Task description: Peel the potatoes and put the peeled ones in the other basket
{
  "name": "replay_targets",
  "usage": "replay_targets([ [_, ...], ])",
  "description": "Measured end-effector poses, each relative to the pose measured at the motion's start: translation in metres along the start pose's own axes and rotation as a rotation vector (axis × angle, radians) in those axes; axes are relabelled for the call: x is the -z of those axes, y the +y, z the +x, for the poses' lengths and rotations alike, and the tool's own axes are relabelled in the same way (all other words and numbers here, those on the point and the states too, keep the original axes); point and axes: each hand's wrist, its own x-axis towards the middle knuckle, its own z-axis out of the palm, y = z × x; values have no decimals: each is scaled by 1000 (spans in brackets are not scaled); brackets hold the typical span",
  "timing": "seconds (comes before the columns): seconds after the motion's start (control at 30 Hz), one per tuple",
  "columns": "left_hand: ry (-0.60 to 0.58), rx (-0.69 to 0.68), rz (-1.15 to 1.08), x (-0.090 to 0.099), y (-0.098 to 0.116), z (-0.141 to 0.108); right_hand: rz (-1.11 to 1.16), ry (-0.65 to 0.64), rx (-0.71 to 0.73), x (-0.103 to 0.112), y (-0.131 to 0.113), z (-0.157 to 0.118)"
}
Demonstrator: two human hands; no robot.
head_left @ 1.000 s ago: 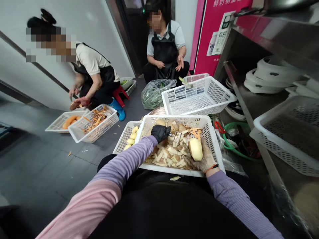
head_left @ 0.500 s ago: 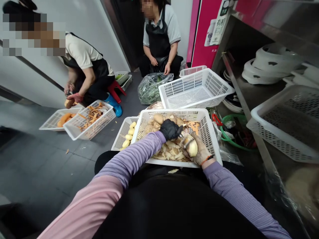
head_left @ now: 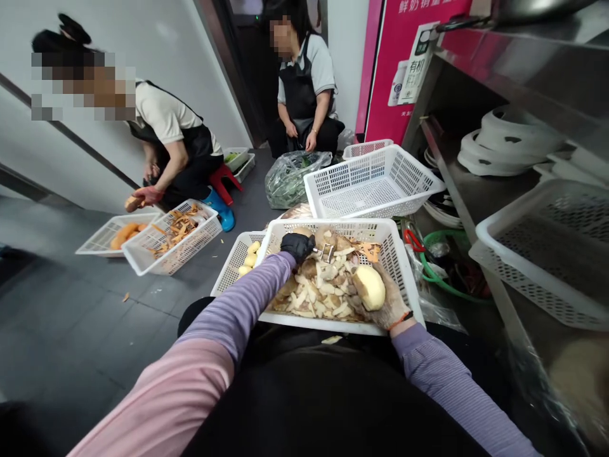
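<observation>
My left hand [head_left: 297, 247], in a black glove, is closed round the handle of a metal peeler [head_left: 326, 253], whose head points right above the peelings. In my right hand [head_left: 387, 298], gloved in a soiled light glove, rests a mostly peeled pale yellow potato [head_left: 370, 287]. Both hands are over a white basket [head_left: 412, 287] at my lap. Potato peelings [head_left: 311, 292] and unpeeled potatoes fill much of it, with some orange peelings at its back right. Peeled potatoes [head_left: 250, 259] lie in a lower white basket to the left.
A large white basket [head_left: 375, 190] stands behind. Beyond it are a bag of greens [head_left: 290, 184] and a seated person [head_left: 307, 89]. Another person [head_left: 166, 120] sits at left by baskets of orange peelings [head_left: 176, 231]. A green basket [head_left: 442, 241] and a metal shelf [head_left: 457, 171] flank the right.
My left hand has drawn left with the peeler, away from the potato. The potato now shows more of its peeled side in my right hand. The view has shifted slightly.
</observation>
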Motion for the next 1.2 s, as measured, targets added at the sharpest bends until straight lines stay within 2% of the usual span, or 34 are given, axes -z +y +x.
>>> replay_targets([
  [0.1, 70, -46, -12, 2, -2, -10, 109, 110, 28, -7, 0, -1],
  [0.23, 220, -228, -47, 8, 20, -24, 44, 193, 13, -8, -1, 4],
  [0.4, 337, -498, -64, 14, 51, -33, -14, 79, 20, -5, 3, 5],
  [0.5, 309, -612, -55, 11, 57, -28, -1, 76, 52, -9, 6, 2],
  [0.57, 243, -546, -18, 8, 50, -19, -3, 64, 47, -11, 6, -1],
  [0.67, 147, -239, 38, 4, 29, -7, -83, 49, -36, -11, 4, -3],
  [0.73, 133, -135, 36, 4, 20, -4, -95, 85, -37, -12, 3, -3],
  [0.77, 146, -157, 23, 4, 20, -4, -82, 118, -20, -13, 2, -2],
  [0.83, 177, -310, 0, 4, 24, -4, -59, 171, 2, -15, 1, -1],
  [0.9, 169, -435, 11, 4, 28, -3, -22, 167, 3, -18, 1, -2],
  [0.93, 149, -433, 30, 5, 28, -2, 11, 145, 0, -18, 1, -2],
  [1.0, 116, -310, 72, 5, 25, 1, 106, 123, 1, -16, 0, -3],
  [1.07, 139, -201, 79, 5, 24, 1, 174, 136, 3, -12, -2, 0],
  [1.1, 170, -210, 65, 4, 25, 1, 180, 145, 6, -9, -2, 2],
  [1.2, 244, -419, 6, 0, 32, -1, 132, 144, 21, -6, -3, 8],
])
